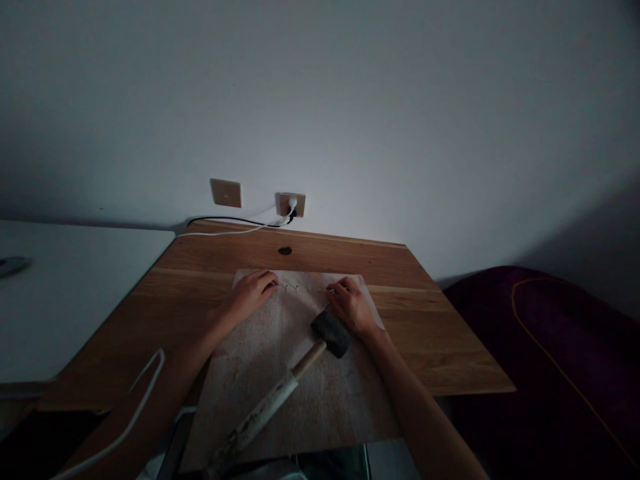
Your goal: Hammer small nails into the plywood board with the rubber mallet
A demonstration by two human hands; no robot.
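Note:
A pale wooden board [280, 360] lies before me, its far part resting on the brown desk. Several small nail-like pins [297, 288] stand in a row near its far edge. At the left end of that row, my left hand [257, 288] is closed in a pinch, fingertips low at the board. My right hand [351, 305] pinches at the right end of the row. Whatever either hand holds is too small and dark to make out. A mallet [309, 359] with a black head lies slantwise on the board, its head just beside my right hand and its worn handle toward me.
The brown wooden desk [425, 320] meets the wall, where a socket [291, 204] holds plugs and cables [230, 232]. A white surface [75, 293] stands to the left. A white cable [145, 400] loops over my left forearm. Dark purple furniture [540, 347] is at right.

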